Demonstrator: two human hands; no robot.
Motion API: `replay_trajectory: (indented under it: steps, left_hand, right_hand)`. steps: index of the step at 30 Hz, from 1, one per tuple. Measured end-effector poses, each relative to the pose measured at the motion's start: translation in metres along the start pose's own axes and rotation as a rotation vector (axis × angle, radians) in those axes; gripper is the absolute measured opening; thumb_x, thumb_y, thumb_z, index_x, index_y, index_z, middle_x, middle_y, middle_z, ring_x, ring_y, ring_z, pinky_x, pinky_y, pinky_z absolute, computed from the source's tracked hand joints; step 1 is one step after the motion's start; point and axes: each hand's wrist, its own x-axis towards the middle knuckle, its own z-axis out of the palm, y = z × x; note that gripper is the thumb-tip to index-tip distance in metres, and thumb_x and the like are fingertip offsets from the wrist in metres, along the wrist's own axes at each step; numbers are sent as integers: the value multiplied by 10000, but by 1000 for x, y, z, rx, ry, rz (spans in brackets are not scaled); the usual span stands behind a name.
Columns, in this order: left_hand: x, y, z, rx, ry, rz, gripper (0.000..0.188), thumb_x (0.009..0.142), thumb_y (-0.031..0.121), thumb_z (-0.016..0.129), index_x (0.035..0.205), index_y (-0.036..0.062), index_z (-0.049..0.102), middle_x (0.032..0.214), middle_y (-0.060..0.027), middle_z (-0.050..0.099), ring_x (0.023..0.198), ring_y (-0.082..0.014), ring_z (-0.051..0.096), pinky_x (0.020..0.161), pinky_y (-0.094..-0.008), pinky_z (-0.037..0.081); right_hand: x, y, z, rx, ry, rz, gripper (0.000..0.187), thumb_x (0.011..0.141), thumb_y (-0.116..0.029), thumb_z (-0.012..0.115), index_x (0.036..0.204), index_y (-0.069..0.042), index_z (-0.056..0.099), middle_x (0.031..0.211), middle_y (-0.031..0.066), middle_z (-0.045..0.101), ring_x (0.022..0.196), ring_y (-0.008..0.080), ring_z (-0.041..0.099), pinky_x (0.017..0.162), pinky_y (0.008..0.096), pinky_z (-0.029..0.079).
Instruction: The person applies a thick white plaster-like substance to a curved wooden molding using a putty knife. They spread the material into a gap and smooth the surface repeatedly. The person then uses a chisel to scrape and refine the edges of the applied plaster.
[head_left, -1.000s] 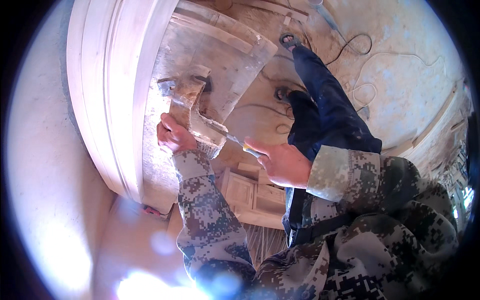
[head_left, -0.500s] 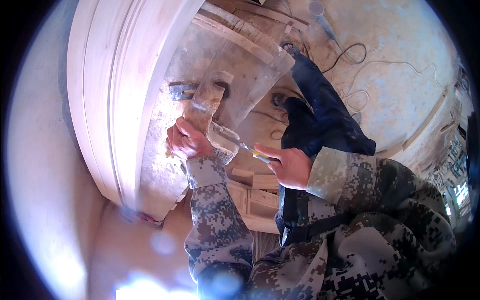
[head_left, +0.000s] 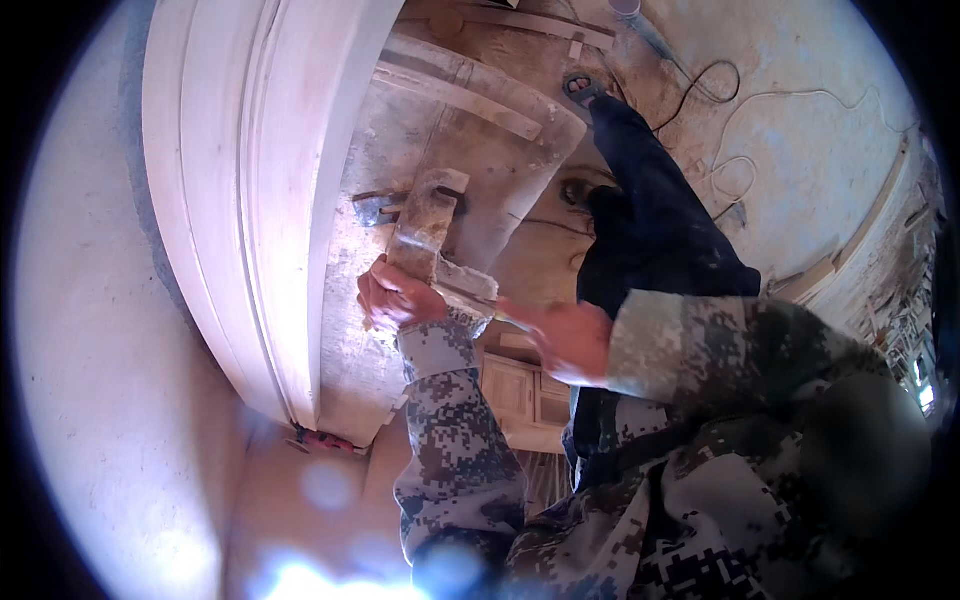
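My left hand point(head_left: 402, 297) is closed, thumb uppermost, at the near end of a brown wooden piece point(head_left: 422, 225) lying on the dusty workbench point(head_left: 490, 150). What its fingers grip is mostly hidden. Just right of it is a pale, rough-edged block point(head_left: 470, 282). My right hand point(head_left: 572, 338), smeared by motion, is wrapped round a slim hand tool point(head_left: 512, 312) whose thin shaft points left onto that block. The tool's tip cannot be made out. Beyond the left hand, a grey-blue metal clamp-like part point(head_left: 376, 209) sits beside the brown piece.
A long, curved white moulding point(head_left: 230, 200) stands along the left. A narrow wooden strip point(head_left: 465, 103) lies across the bench's far part. Cables point(head_left: 738, 165) trail over the floor at the right, and a small wooden cabinet point(head_left: 507, 388) is below the bench. My legs point(head_left: 655, 215) stretch ahead.
The right hand and tool have moved closer to the left hand, with the shaft now further over the pale block. The whole view has shifted slightly; the left hand keeps its hold.
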Motion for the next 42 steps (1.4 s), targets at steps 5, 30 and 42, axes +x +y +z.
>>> replay_trajectory:
  steps: [5, 30, 42]
  left_hand:
    - [1, 3, -11, -15, -14, -60, 518, 1029, 427, 371, 992, 60, 735, 1029, -190, 714, 956, -422, 643, 846, -531, 473]
    - [-8, 12, -14, -120, -43, -69, 504, 980, 466, 461, 960, 56, 754, 1005, -173, 732, 931, -407, 647, 863, -508, 470]
    - [-6, 6, -18, 62, 18, -146, 445, 1015, 349, 418, 940, 37, 726, 937, -190, 706, 888, -425, 635, 807, -508, 487]
  right_hand:
    - [-36, 10, 12, -157, 205, -24, 650, 964, -67, 630, 1558, -221, 415, 696, 182, 613, 598, 336, 624, 560, 485, 505]
    - [-33, 7, 13, 119, 218, 203, 555, 950, -89, 573, 1482, -246, 555, 855, 262, 674, 704, 426, 663, 717, 461, 535]
    - [-19, 6, 2, -44, 141, -9, 565, 992, -165, 573, 1527, -326, 492, 869, 231, 702, 692, 390, 688, 685, 468, 570]
